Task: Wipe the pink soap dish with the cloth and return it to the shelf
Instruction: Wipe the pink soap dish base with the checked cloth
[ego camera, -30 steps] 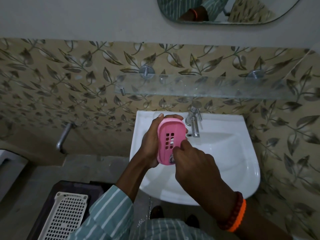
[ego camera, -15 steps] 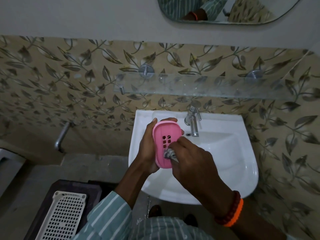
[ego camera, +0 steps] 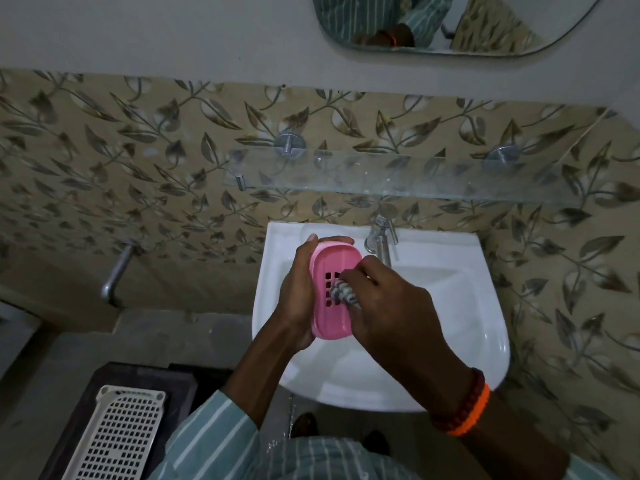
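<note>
While the left hand (ego camera: pixel 298 299) grips the pink soap dish (ego camera: pixel 332 292), the right hand (ego camera: pixel 391 313) pinches a mostly hidden cloth (ego camera: pixel 343 293).

Pink soap dish (ego camera: pixel 334 292), white basin (ego camera: pixel 460 327)

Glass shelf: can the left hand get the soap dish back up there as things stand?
Probably yes. The glass shelf looks bare above the sink, but the right hand presses the cloth into the soap dish.

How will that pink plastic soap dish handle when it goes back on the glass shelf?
The pink plastic soap dish looks thin and slotted, so probably light and stiff. The left hand alone cups it, suggesting little weight. Smooth plastic on the glass shelf may slide if nudged, so set it down flat.
</note>
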`<action>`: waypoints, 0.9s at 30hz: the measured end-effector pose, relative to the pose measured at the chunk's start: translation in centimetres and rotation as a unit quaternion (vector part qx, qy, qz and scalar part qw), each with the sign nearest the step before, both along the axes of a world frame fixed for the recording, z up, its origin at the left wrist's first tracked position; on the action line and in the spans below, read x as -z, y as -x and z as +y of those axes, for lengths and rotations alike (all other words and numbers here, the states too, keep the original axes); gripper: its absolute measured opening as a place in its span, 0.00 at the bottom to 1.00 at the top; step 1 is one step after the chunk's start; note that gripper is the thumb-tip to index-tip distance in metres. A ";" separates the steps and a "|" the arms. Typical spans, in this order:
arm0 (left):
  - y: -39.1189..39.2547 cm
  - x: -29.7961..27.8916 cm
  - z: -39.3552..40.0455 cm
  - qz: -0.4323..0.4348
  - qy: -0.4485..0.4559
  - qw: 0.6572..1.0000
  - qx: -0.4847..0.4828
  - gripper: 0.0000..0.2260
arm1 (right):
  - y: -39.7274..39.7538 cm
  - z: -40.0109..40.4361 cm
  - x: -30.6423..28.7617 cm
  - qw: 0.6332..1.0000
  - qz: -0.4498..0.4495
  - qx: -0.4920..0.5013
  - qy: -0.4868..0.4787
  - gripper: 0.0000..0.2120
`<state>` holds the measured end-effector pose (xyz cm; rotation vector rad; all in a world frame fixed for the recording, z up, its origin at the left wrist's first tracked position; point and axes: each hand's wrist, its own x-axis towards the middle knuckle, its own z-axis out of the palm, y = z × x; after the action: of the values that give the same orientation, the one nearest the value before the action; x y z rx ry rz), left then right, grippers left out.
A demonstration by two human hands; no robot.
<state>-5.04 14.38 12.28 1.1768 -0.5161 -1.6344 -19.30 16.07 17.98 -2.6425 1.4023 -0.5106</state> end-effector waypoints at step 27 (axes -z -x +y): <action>-0.2 -3.8 -0.1 -0.139 -0.077 0.987 0.025 0.29 | 1.1 2.0 1.9 0.981 -0.042 -0.054 -0.181 0.13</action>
<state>-4.83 14.23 16.04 1.5319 -0.6071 -1.5832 -20.39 18.12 16.07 -2.3591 1.1892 -0.3151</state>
